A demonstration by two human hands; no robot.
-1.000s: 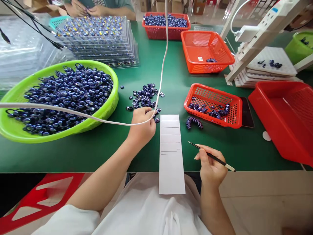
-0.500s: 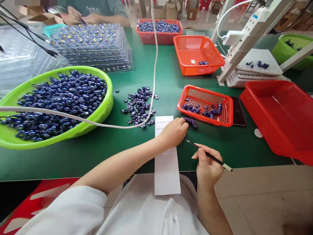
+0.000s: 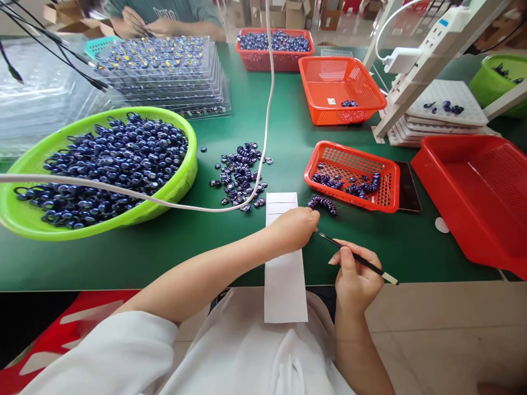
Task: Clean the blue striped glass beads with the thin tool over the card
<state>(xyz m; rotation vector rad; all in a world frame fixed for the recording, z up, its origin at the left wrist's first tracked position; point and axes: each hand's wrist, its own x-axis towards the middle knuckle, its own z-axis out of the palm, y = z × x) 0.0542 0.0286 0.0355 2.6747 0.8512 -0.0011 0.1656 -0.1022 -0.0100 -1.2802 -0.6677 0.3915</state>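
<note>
Head view: wearer's two hands, one held tool, one paper strip.

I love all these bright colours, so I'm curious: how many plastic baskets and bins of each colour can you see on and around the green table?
Red or orange: 4 (back basket, middle basket, small basket, large bin)
Green: 2 (big left basket, far-right basket)
Teal: 1 (partly hidden basket)
Total: 7

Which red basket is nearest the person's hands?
The small shallow one, just beyond the curved row of dark pieces; the other red baskets stand farther away.
</note>
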